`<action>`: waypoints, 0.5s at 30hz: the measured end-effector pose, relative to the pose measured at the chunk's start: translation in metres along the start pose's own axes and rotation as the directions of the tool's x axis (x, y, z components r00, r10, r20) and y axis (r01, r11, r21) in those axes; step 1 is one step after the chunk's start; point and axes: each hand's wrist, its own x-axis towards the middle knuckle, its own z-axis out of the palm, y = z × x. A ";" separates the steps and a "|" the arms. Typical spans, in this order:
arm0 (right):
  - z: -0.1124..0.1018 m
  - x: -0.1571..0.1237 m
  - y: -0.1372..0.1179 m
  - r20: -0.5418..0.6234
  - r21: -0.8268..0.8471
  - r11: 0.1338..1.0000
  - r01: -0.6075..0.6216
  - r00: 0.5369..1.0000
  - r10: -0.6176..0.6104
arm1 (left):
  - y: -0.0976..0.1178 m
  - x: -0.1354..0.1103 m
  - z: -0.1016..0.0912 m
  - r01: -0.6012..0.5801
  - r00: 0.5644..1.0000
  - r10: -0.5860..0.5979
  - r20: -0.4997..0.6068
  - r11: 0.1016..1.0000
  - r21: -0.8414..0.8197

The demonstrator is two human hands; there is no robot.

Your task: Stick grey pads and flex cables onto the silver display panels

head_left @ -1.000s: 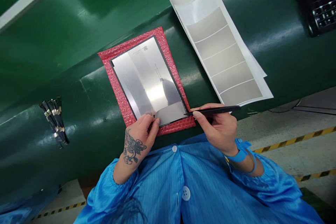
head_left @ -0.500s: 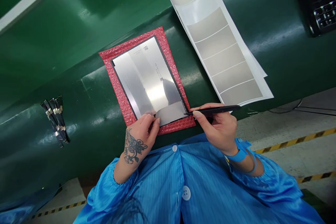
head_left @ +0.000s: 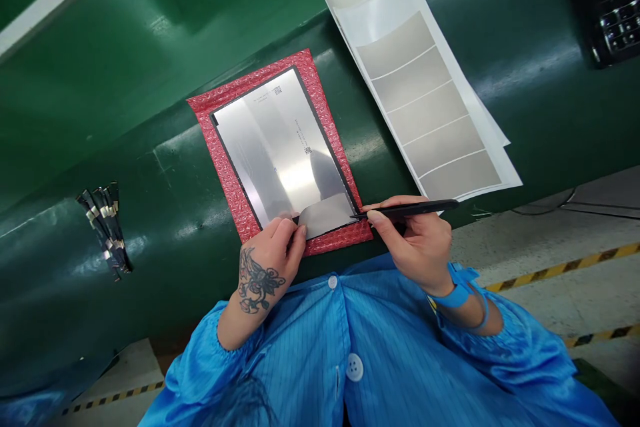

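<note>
A shiny metal panel (head_left: pixel 280 143) with a dark frame lies on a red bubble-wrap mat (head_left: pixel 227 177) on the green table. A grey adhesive strip (head_left: pixel 327 215) lies across the panel's near end. My left hand (head_left: pixel 270 260) pinches the strip's left end with closed fingers. My right hand (head_left: pixel 417 243) grips black tweezers (head_left: pixel 407 210) whose tip holds the strip's right end.
White backing sheets (head_left: pixel 430 90) carrying several grey strips lie to the right of the mat. A bundle of dark small parts (head_left: pixel 105 227) sits at the left on the green table (head_left: pixel 150 47). A dark device (head_left: pixel 607 7) is at the top right.
My left fingers have shifted slightly along the strip's left end. The right hand and tweezers stay in place.
</note>
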 end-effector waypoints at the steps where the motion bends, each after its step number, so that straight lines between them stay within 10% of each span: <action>1: 0.000 0.000 0.000 0.001 -0.002 1.000 0.001 1.000 -0.001 | 0.000 0.000 0.000 -0.001 1.000 0.001 0.002 1.000 0.001; 15: 0.000 0.000 0.000 -0.005 0.006 1.000 -0.014 1.000 0.014 | -0.001 -0.001 0.001 0.032 0.999 -0.031 0.042 0.999 -0.022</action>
